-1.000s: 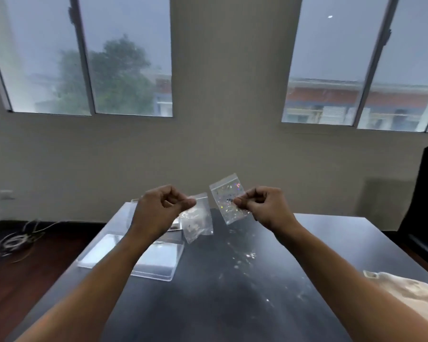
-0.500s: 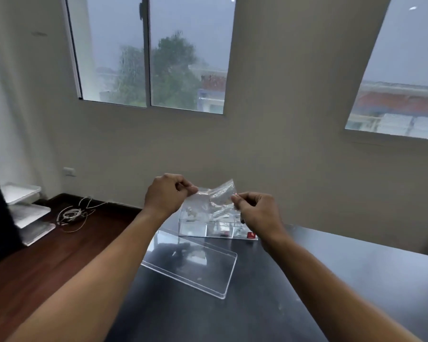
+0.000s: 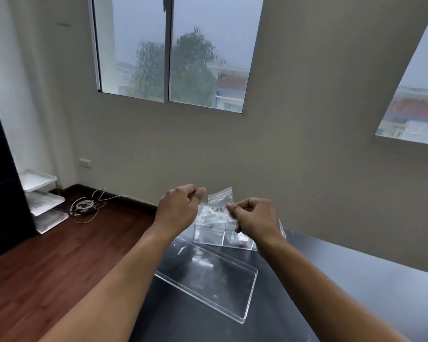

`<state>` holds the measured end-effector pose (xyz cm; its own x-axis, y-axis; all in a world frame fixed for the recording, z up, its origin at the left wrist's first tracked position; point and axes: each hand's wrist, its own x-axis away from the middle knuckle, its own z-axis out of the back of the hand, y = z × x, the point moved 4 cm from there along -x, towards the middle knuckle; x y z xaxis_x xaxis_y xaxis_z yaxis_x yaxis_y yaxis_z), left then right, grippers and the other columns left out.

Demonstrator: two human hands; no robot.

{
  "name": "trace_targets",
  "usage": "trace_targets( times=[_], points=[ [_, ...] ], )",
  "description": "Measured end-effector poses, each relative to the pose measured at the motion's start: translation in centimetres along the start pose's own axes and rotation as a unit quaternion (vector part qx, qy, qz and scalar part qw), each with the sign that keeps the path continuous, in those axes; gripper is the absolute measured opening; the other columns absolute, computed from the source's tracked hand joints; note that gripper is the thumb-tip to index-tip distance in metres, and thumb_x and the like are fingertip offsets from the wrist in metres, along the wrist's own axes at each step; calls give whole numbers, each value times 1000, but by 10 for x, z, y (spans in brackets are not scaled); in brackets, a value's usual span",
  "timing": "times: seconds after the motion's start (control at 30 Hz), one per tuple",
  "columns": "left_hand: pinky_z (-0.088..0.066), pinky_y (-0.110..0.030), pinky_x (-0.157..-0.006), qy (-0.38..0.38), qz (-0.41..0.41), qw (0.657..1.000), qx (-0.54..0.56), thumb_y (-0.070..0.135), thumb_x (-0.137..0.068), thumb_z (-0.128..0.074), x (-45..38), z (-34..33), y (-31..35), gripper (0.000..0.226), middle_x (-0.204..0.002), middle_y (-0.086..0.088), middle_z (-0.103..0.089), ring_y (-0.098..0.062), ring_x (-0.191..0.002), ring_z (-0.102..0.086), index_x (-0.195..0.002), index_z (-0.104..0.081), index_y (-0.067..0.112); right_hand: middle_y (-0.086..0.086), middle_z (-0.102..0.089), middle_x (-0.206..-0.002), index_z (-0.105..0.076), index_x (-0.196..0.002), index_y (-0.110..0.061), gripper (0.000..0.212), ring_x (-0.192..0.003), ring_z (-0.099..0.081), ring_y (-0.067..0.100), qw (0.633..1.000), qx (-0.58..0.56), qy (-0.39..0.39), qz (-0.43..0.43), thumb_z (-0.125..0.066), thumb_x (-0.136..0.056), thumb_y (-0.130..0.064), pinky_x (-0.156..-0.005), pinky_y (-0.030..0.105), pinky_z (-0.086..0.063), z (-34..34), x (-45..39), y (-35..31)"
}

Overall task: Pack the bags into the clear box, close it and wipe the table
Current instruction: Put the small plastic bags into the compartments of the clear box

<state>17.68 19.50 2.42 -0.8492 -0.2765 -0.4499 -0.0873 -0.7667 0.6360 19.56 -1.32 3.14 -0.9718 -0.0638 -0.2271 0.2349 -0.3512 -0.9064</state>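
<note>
My left hand (image 3: 181,209) and my right hand (image 3: 256,218) are raised close together above the open clear box (image 3: 209,239). Each pinches a small clear zip bag by thumb and forefinger. The upper bag (image 3: 220,195) stands up between the hands. The lower bag (image 3: 213,214) holds small dark and pale bits and hangs over the box's left compartment. The box has a divider and stands at the far left corner of the dark table (image 3: 344,287). Its clear lid (image 3: 208,280) lies flat on the table in front of it.
Left of the table is wooden floor with a coil of pale cable (image 3: 84,207) and a stack of white trays (image 3: 43,201) by the wall. A dark tall object fills the left edge. Windows sit in the beige wall behind.
The view swung left, off the table's middle. Both hands carried their bags left and now hold them closer together, right above the open box.
</note>
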Motion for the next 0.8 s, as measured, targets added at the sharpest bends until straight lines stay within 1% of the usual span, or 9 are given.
trace_targets(
  times=[0.13, 0.2, 0.27, 0.33, 0.43, 0.5, 0.6, 0.73, 0.8],
  points=[
    [-27, -35, -84, 89, -98, 984, -120, 50, -98, -53, 21, 14, 16, 26, -82, 15, -71, -18, -94, -61, -103, -70, 31, 2, -72, -56, -75, -62, -8, 18, -45, -63, 4, 995, 99, 5, 28, -83, -76, -14, -51, 25, -51, -13, -5, -6],
    [-23, -34, -82, 117, -165, 965, -168, 48, -97, -53, 28, 20, 25, 22, -85, 18, -72, -14, -97, -60, -98, -69, 33, 0, -71, -56, -73, -59, -8, 18, -54, -67, 7, 985, 167, 4, 47, -85, -71, -16, -57, 28, -54, -18, -7, -9],
    [-28, -39, -86, 83, -225, 949, -205, 50, -98, -46, 34, 17, 29, 30, -91, 19, -73, -11, -105, -58, -94, -71, 34, -1, -71, -59, -71, -58, -10, 21, -60, -68, 12, 977, 208, -6, 56, -88, -68, -18, -57, 26, -50, -20, -10, -13],
    [-27, -42, -93, 3, -254, 939, -231, 53, -101, -34, 39, 7, 27, 41, -104, 22, -72, -8, -120, -53, -99, -71, 34, -1, -71, -64, -71, -61, -13, 23, -63, -68, 15, 973, 227, -20, 38, -92, -64, -22, -57, 25, -48, -19, -13, -14],
    [-21, -43, -100, -106, -242, 925, -275, 56, -103, -13, 43, -10, 19, 59, -114, 25, -68, -5, -137, -40, -109, -69, 36, 0, -72, -79, -70, -77, -18, 31, -78, -69, 19, 967, 250, -39, 22, -95, -58, -23, -67, 30, -53, -21, -19, -13],
    [-19, -43, -103, -138, -226, 921, -286, 55, -103, -7, 44, -14, 19, 65, -110, 24, -67, -6, -139, -37, -104, -69, 36, 0, -69, -93, -71, -84, -24, 33, -93, -66, 22, 954, 288, -46, 67, -94, -61, -24, -79, 34, -54, -25, -21, -14],
    [-20, -45, -105, -128, -241, 915, -299, 52, -104, -12, 44, -11, 24, 64, -104, 21, -70, -6, -134, -43, -93, -73, 33, -3, -74, -99, -81, -86, -29, 9, -109, -59, 24, 905, 388, -47, 167, -85, -79, -32, -92, 38, -45, -28, -22, -20],
    [-20, -46, -108, -116, -249, 913, -300, 53, -104, -14, 43, -10, 25, 68, -101, 21, -71, -5, -129, -46, -88, -76, 30, -1, -76, -105, -80, -106, -31, 21, -119, -49, 25, 798, 549, -72, 238, -67, -95, -42, -95, 40, -32, -36, -20, -28],
    [-22, -46, -107, -115, -251, 919, -281, 56, -103, -14, 42, -10, 19, 69, -100, 22, -72, -4, -129, -47, -87, -76, 31, 3, -74, -110, -77, -113, -28, 26, -124, -47, 27, 765, 588, -110, 237, -62, -97, -42, -100, 42, -30, -40, -22, -30]
  ],
)
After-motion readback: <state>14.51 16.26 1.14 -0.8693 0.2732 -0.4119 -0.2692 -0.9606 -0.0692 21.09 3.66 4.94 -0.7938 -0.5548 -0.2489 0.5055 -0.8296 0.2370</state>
